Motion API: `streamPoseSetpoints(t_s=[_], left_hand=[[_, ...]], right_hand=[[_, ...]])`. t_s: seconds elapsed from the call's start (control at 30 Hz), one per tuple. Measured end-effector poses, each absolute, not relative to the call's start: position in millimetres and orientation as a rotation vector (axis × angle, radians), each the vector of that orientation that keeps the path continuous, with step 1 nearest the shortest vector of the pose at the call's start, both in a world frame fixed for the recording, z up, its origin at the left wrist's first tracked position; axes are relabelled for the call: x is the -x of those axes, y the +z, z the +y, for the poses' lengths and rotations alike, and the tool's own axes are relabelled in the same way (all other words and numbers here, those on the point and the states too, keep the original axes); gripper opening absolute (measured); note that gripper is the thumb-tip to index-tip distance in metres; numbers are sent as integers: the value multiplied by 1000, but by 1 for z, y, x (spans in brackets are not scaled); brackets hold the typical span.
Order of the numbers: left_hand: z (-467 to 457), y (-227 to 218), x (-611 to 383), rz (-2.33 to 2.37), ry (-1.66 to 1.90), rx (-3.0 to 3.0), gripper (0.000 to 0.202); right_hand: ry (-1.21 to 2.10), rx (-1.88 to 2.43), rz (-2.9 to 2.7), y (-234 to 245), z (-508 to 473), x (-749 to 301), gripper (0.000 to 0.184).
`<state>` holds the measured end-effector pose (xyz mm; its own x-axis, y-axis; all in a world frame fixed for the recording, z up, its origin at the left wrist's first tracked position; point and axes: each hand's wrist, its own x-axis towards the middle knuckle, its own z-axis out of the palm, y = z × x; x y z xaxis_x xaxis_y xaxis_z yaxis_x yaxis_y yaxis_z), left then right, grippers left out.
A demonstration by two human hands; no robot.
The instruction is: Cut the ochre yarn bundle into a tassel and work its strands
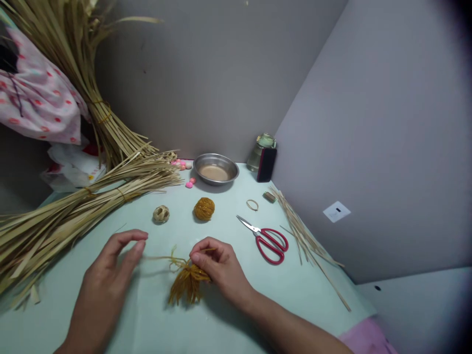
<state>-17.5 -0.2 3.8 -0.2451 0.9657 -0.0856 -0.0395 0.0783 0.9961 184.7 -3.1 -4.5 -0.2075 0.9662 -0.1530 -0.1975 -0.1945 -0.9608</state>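
Note:
A mustard-yellow yarn tassel (pixel 187 284) hangs just above the table, its loose ends fanned downward. My right hand (pixel 221 265) pinches it at the tied top between thumb and forefinger, and a short yarn end sticks out past the fingers. From the knot a yarn strand (pixel 158 257) runs level to the left and passes behind the thumb of my left hand (pixel 106 282). That hand is closed, thumb and forefinger tips nearly meeting; its other fingers, where the strand goes, are hidden. Beyond the hands lies a ball of matching yarn (pixel 204 209).
Red-handled scissors (pixel 271 242) lie open to the right, near a small ring (pixel 252 205) and thin strips (pixel 306 231). Behind are a metal bowl (pixel 216 169), a woven ball (pixel 161 214), pink pieces (pixel 189 184), a phone (pixel 266 165) and a jar (pixel 254 156). Straw bundles (pixel 92 199) fill the left.

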Motion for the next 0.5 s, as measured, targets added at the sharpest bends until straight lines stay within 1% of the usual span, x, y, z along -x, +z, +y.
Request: streamPoseSetpoints(t_s=[0.03,0.1,0.13,0.23,0.27,0.37,0.5], left_hand=[[-3,3,15,1455,1325,-1163,17],[-8,0,7,1441,1240,-1397,19],[-11,-1,2,1387,1176,-1424,20],[-14,-2,-7,1275,1021,-1474,15],[-13,-2,-7,1279,1004,-1491,18],[-8,0,4,1418,1039,-1483,22],[-4,-3,19,1589,1211,-1390,25]], right_hand=[[1563,1084,-1101,-4,-4,-184,44],[1548,1083,-1129,-2,-6,-183,43],[1545,1072,-1140,-1,-7,-182,42],[1534,1062,-1147,0,-8,-182,40],[1532,1071,-1147,0,-7,-182,40],[1536,1097,-1128,-2,-5,-185,41],[1548,1092,-1087,-5,-4,-187,44]])
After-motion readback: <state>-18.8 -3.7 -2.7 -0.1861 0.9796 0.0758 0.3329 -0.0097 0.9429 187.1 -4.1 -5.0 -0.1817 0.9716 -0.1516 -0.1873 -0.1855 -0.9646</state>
